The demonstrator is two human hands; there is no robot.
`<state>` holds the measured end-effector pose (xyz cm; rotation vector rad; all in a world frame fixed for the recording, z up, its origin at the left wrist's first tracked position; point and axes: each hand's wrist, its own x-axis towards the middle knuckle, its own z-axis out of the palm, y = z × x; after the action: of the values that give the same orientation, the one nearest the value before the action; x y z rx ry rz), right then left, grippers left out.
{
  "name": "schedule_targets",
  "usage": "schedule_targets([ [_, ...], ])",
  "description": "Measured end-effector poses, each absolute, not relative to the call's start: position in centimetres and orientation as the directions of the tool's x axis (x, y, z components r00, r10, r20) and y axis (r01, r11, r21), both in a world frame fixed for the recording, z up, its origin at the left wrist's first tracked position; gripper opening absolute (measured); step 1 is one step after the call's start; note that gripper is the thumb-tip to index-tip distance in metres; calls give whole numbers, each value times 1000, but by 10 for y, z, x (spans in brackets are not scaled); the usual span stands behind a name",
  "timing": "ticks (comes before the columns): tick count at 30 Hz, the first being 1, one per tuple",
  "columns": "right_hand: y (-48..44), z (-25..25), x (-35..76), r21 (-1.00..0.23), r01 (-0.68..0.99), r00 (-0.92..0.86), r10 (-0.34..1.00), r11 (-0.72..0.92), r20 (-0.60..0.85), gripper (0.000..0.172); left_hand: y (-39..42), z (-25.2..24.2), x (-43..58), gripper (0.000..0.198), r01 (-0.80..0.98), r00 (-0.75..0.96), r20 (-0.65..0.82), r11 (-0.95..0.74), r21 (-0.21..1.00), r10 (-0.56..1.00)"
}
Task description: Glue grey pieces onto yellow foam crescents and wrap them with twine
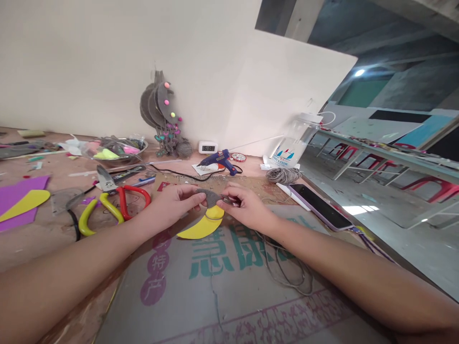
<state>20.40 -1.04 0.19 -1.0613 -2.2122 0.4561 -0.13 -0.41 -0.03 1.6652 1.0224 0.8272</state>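
My left hand (175, 201) pinches the left end of a small grey foam crescent (210, 197) held just above the table. My right hand (244, 206) grips the crescent's right end, fingers closed round it. A yellow foam crescent (201, 227) lies on the cardboard sheet (229, 286) directly under the grey piece, touching it at the top. Grey twine (287, 272) runs from under my right wrist across the cardboard.
Red-handled scissors (132, 198) and yellow-handled scissors (95, 212) lie to the left. A blue glue gun (218, 161), a small clock (208, 147), a ball of twine (283, 175) and a phone (321, 206) sit behind and right. Purple and yellow foam (21, 203) lies at far left.
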Motion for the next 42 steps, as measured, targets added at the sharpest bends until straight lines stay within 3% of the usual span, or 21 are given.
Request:
schedule_targets([
  [6,-11,0,204,-559,524,-506,763,642,402,17,-9,2,3,33,264,450,-66,-62,963,891],
  [10,-9,2,209,-524,548,-417,755,653,506,22,-9,5,4,31,310,371,-78,-44,950,925],
  [14,-11,4,214,-368,604,-439,681,707,587,24,-8,5,4,30,330,303,-52,-54,942,952],
  [22,-16,4,212,8,668,-623,554,744,552,28,-8,10,5,22,263,272,-53,-21,964,961],
  [26,-11,4,217,120,677,-643,504,726,577,28,-9,13,6,19,247,247,-49,-14,969,968],
  [42,-8,3,219,185,665,-690,501,723,523,31,-11,16,5,17,244,240,-70,9,970,968],
])
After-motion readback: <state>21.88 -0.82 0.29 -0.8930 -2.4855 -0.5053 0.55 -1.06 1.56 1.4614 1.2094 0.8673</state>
